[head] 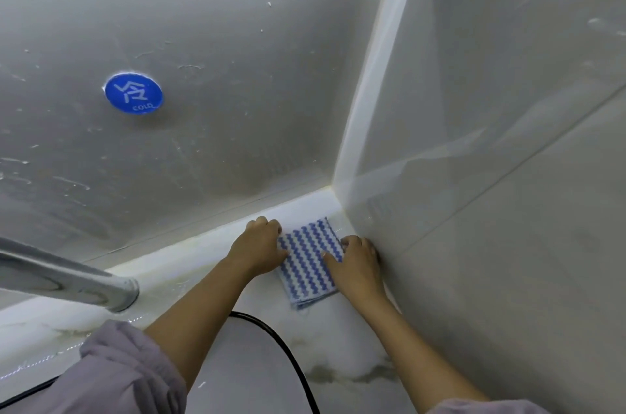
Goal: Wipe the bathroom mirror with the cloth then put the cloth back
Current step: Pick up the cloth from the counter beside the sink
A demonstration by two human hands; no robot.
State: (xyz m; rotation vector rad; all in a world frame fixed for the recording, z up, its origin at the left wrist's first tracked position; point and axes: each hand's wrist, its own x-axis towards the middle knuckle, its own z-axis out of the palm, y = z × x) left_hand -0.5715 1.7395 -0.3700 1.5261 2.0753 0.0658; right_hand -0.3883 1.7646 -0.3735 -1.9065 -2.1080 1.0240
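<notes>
The cloth (pixel 310 264), folded to a rectangle with blue and white zigzag stripes, lies flat on the counter (pixel 338 346) in the corner where the back wall (pixel 237 74) meets the side wall (pixel 508 176). Its long axis runs from the person toward the back wall, with the far end leaning a little to the right, and the stripes follow the same line. The two hands stand on opposite long sides of it, both at the far half, so neither is nearer than the other. The left hand (pixel 261 246) has its fingers curled at the left edge near the far corner. The right hand (pixel 355 261) lays its thumb on top of the cloth and curls its fingers at the right edge. This looks like a pinch on each side, though it is not visible whether the fingers go under the fabric. The near end of the cloth is free. Any lift must therefore go up and toward the person, away from the two walls. The mirror is not surely in view, so it is hard to judge if this is the taking or the putting back. Near the left arm is the basin (pixel 291 356) with a dark rim, and the tap (pixel 67 281) reaches in from the left; what the basin contains cannot be seen
</notes>
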